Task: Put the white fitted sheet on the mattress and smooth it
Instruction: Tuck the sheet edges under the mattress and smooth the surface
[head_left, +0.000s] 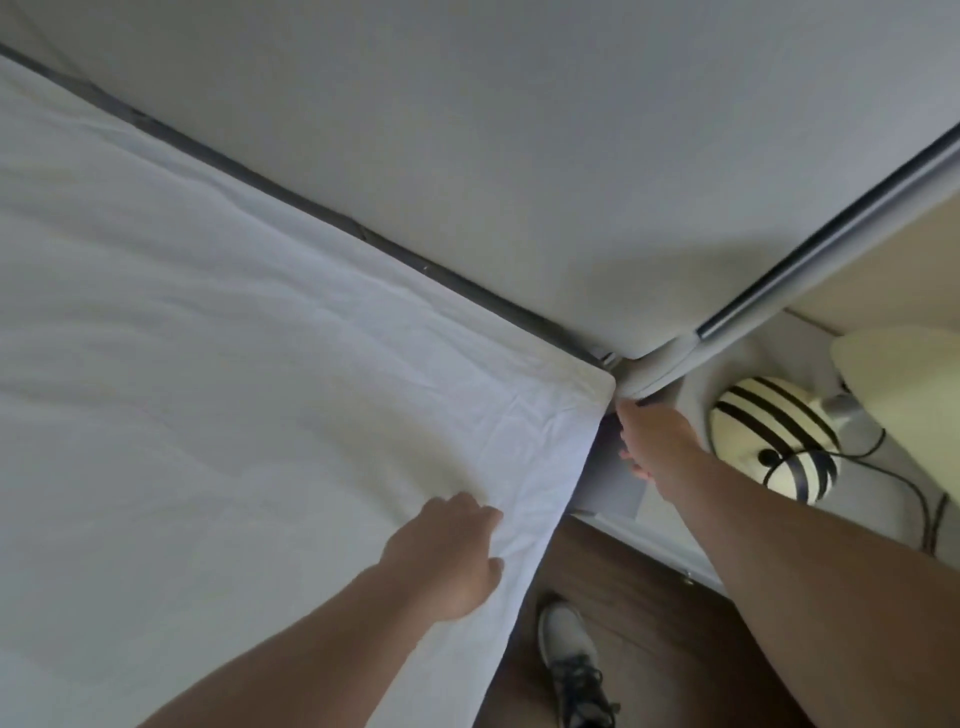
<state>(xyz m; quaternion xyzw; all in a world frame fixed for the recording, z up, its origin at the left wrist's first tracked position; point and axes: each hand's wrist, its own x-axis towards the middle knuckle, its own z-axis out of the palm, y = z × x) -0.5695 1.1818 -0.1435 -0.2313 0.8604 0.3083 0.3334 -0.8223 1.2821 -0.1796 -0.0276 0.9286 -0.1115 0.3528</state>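
Corner-fitting step: sheet (218, 364) covers the mattress top, its corner seated at 2 o'clock; my left hand (447, 556) lies flat and spread on it, right hand (652, 441) reaches below that corner, grip indeterminate; next, tuck the hem under, then smooth creases.

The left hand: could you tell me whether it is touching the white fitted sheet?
Touching. The head view shows the left hand lying palm-down on the white fitted sheet near the mattress edge.
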